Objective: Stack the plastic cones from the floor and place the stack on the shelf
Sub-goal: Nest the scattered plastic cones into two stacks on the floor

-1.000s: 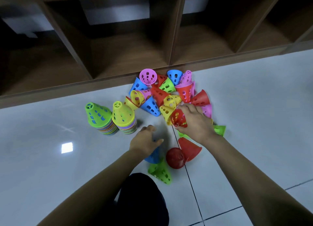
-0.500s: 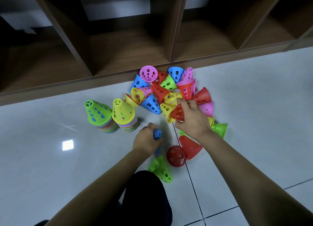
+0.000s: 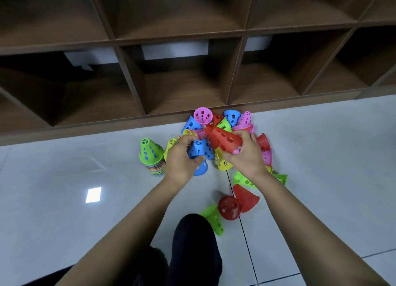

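The fingers of the left hand [image 3: 182, 161] are curled round a blue cone [image 3: 197, 149], which it holds with the narrow tip up and toward the camera. The fingers and thumb of the right hand [image 3: 247, 157] are wrapped round the wide end of a red cone [image 3: 224, 138], which is tipped on its side with the narrow tip pointing toward the left hand. The two cones are close together; I cannot tell whether they touch. A bit of pink shows at the red cone's mouth, under the right thumb. Both hands hover over the near edge of the pile [image 3: 232, 117], a loose heap of pink, blue, green, yellow and red cones on the floor [image 3: 64, 200]. Left of the pile stands a stack [image 3: 147, 151] with a green cone on top, and between it and the pile a second stack [image 3: 171, 143] with a yellow-green top, half hidden by the left hand. On the near side of the pile two more red cones [image 3: 246, 197] lie touching, with a green cone [image 3: 215, 220] beside them, close to a dark knee [image 3: 195, 242]. Just behind the pile is the shelf [image 3: 128, 122], its wooden cubbies open toward the floor.
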